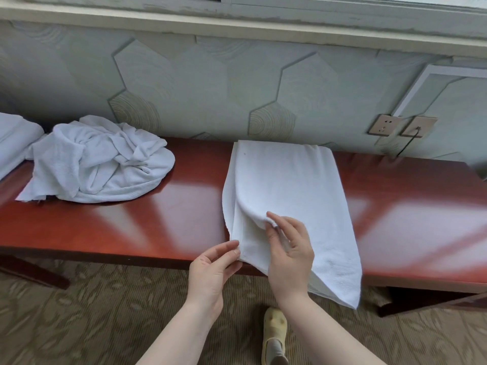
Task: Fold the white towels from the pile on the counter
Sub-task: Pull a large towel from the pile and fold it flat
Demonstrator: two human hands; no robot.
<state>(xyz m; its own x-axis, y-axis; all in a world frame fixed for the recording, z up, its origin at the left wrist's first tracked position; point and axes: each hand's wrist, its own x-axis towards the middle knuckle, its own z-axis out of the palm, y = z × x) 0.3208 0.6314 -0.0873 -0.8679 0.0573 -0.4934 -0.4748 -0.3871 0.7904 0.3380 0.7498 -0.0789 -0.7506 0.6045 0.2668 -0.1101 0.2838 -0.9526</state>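
Observation:
A white towel (287, 185) lies lengthwise across the red-brown counter (171, 217), its near end hanging over the front edge. My right hand (290, 248) pinches a fold of the top layer near the towel's left side and lifts it a little. My left hand (213, 272) pinches the towel's near left corner at the counter's front edge. A crumpled pile of white towels (100, 162) sits on the counter to the left.
Folded white cloth (13, 138) lies at the far left edge. Two wall sockets (400, 126) with a black cable sit above the counter on the right. A patterned carpet (79, 325) and a yellow slipper (274, 333) are below.

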